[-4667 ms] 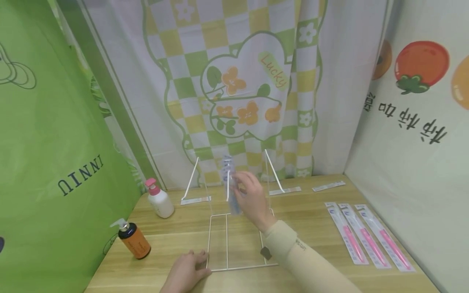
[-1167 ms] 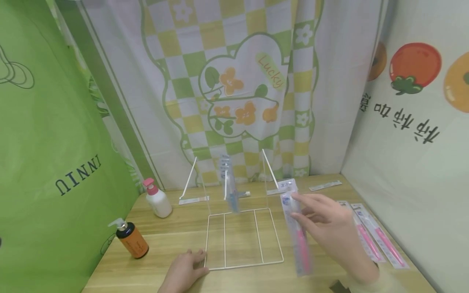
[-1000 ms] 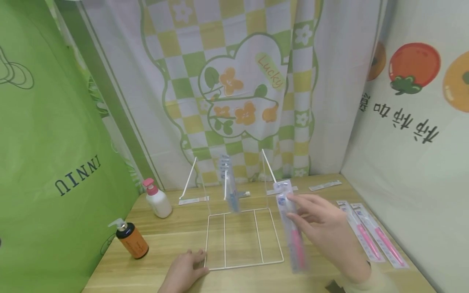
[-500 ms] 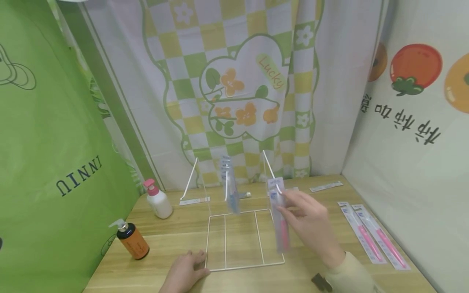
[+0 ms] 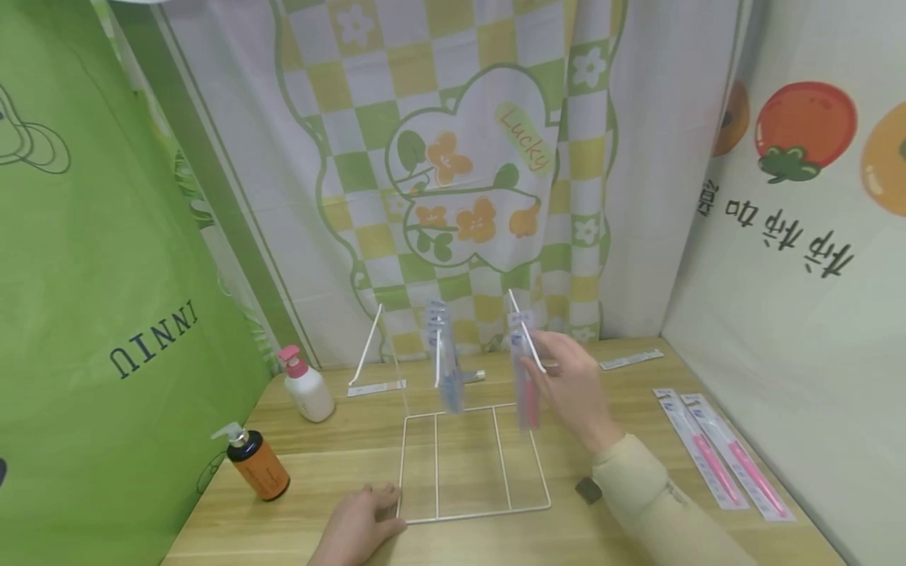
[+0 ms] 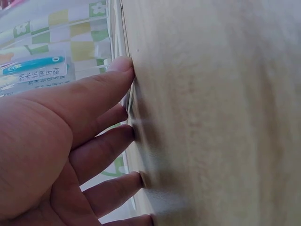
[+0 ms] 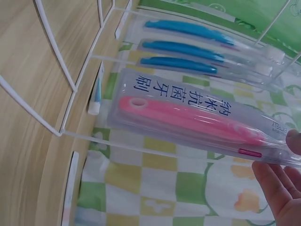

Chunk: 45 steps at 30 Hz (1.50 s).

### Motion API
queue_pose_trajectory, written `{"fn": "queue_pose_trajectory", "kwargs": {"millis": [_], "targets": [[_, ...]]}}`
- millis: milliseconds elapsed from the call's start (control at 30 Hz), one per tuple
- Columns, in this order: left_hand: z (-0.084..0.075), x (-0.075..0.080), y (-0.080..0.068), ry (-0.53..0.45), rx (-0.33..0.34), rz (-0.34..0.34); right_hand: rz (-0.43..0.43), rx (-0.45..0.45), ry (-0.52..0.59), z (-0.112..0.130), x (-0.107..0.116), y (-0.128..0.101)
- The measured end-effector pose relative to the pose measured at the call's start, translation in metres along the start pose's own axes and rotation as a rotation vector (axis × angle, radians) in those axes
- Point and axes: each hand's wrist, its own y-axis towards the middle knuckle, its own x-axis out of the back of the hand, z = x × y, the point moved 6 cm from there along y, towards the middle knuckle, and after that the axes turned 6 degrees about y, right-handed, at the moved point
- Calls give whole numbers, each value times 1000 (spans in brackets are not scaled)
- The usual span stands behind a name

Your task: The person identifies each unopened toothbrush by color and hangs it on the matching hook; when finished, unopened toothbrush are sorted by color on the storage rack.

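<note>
My right hand [image 5: 572, 389] pinches a packaged pink toothbrush [image 7: 188, 120] near its top, at the right prong [image 5: 527, 338] of a white wire rack [image 5: 488, 515]. The pack hangs upright, its card top overlapping the prong in the head view. On the middle prong hang several packaged blue toothbrushes [image 7: 181, 46], close beside it. The left prong [image 5: 366, 346] bears nothing. My left hand [image 5: 357, 523] rests on the table at the rack's front left corner, fingers spread and thumb [image 6: 121, 65] on the base wire.
Two packaged pink toothbrushes [image 5: 701, 450] lie at the table's right. A white pump bottle [image 5: 310, 393] with a pink top and an orange-labelled pump bottle [image 5: 263, 468] stand at left. Flat strips [image 5: 632, 359] and a small tube [image 7: 95, 96] lie along the back.
My right hand has taken one pink toothbrush pack from the right-hand row and carried it left and back onto the right prong. My left hand has stayed at the rack's corner.
</note>
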Motion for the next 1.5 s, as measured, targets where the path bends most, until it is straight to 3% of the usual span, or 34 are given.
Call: {"fn": "queue_pose_trajectory", "kwargs": {"millis": [267,633,867,1500], "targets": [[-1,1,-1,3,4,-9,-25,-25,-21,-28,-19,12],[1,0,0,-4,25,5,-7,-93,33,-55,-35,22],[3,-1,1,-2,22,6,17,-128,40,-61,-40,23],[5,-4,2,-31,28,7,-38,-67,40,-65,-42,21]]}}
